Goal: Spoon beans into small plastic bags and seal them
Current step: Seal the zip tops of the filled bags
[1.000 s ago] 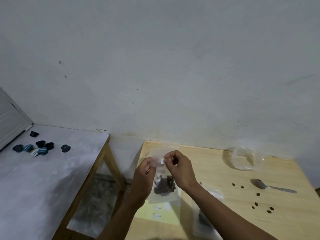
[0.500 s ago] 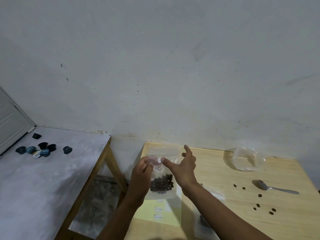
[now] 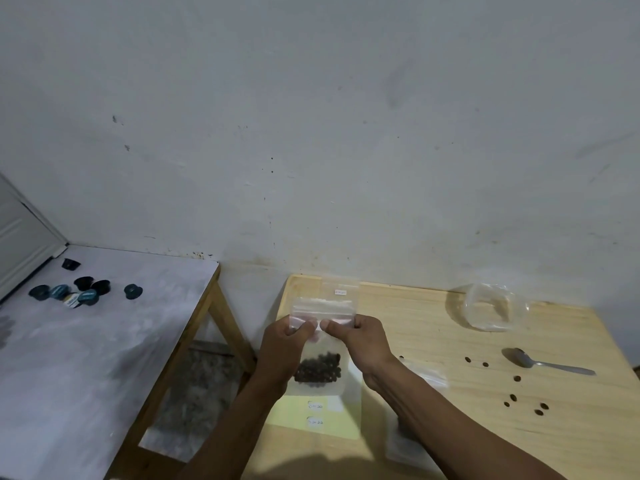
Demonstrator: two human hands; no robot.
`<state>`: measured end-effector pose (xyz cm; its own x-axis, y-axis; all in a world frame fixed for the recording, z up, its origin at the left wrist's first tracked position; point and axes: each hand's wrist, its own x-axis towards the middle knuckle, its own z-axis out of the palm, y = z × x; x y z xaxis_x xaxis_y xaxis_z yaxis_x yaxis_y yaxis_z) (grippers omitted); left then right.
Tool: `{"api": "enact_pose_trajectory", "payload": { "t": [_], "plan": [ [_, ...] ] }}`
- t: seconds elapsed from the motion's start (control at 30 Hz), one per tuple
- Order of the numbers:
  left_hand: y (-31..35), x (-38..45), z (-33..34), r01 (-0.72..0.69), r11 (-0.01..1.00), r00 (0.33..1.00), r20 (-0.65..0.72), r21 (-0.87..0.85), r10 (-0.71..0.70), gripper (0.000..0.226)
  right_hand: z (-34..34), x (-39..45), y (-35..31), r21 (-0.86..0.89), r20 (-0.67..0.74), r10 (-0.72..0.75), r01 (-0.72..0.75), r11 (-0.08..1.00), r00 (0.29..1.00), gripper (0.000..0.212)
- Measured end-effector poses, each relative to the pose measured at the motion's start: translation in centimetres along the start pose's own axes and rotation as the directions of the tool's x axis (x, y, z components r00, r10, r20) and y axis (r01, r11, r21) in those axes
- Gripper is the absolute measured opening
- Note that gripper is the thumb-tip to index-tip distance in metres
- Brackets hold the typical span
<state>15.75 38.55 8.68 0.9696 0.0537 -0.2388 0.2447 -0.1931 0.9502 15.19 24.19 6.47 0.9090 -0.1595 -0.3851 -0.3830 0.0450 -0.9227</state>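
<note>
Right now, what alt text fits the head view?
Both hands, left and right, pinch the top strip of a clear bag holding dark beans above a wooden table. A spoon lies at right.

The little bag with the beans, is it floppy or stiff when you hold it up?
Probably floppy: the small plastic bag is thin and clear, and it hangs from where the left hand and right hand pinch its top. The beans sit pooled at the bottom, so it likely feels bottom-heavy and may swing.
</note>
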Motion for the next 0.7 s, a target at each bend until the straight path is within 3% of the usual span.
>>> {"api": "enact_pose_trajectory", "payload": {
  "t": [0.1, 0.17, 0.37, 0.47, 0.7],
  "plan": [
    [-0.3, 0.3, 0.4, 0.029, 1.000, 0.999, 0.034, 0.004, -0.029, 0.021, -0.4, -0.2, -0.1, 0.043, 0.039, 0.005, -0.007, 0.999, 0.999, 0.016],
    [-0.4, 0.7, 0.9, 0.071, 0.997, 0.996, 0.049, -0.017, -0.070, 0.021, -0.8, -0.1, 0.1, 0.066, 0.065, 0.024, -0.029, 0.997, 0.998, 0.008],
    [-2.0, 4.2, 2.1, 0.212, 0.966, 0.976, -0.025, -0.151, -0.218, 0.020, -3.4, 0.3, 2.9, -0.072, 0.146, 0.125, -0.116, 0.991, 0.981, 0.014],
    [-2.9, 5.8, 3.2, 0.258, 0.941, 0.963, -0.019, -0.217, -0.269, 0.028, -4.7, 1.4, 4.0, -0.045, 0.102, 0.169, -0.165, 0.985, 0.980, 0.016],
    [-5.9, 7.6, 5.2, 0.271, 0.957, 0.942, 0.175, 0.100, -0.285, 0.040, -5.8, 4.7, 4.0, -0.019, -0.125, 0.214, -0.218, 0.976, 0.969, 0.028]
  ]
}}
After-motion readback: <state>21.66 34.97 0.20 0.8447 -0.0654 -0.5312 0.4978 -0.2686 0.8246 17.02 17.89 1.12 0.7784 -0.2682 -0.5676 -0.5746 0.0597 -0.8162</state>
